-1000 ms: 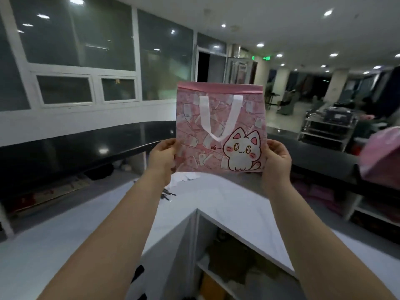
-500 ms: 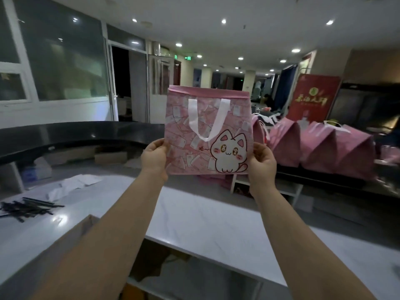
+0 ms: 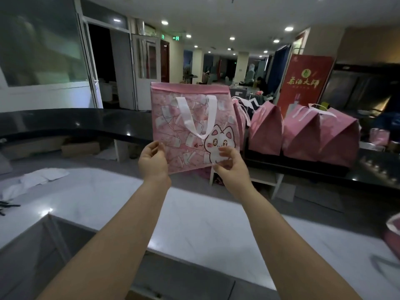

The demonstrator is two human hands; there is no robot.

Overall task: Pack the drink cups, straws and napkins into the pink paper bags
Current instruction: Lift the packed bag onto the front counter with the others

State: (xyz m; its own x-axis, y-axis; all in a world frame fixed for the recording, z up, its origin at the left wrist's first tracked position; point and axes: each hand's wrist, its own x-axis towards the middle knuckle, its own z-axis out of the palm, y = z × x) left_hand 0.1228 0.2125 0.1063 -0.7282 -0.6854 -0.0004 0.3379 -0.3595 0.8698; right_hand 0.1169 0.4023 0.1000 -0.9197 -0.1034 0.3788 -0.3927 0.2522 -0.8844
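Note:
I hold a flat pink paper bag (image 3: 190, 118) with a white handle and a white cartoon cat upright in front of me, above the white counter (image 3: 194, 226). My left hand (image 3: 153, 162) grips its lower left edge. My right hand (image 3: 229, 167) pinches the bottom right part, over the cat print. White napkins (image 3: 36, 180) lie on the counter at the far left, with dark straws (image 3: 6, 207) at the left edge. No drink cups are in view.
Several filled pink bags (image 3: 303, 131) stand in a row on the dark counter (image 3: 324, 169) at the right. Another pink bag (image 3: 392, 232) shows at the right edge. A red banner (image 3: 305, 83) stands behind them. A curved black counter (image 3: 75, 124) runs along the left.
My view has swung to the right, bringing the row of filled bags into sight. My right hand has shifted inward from the bag's right edge onto the cat print.

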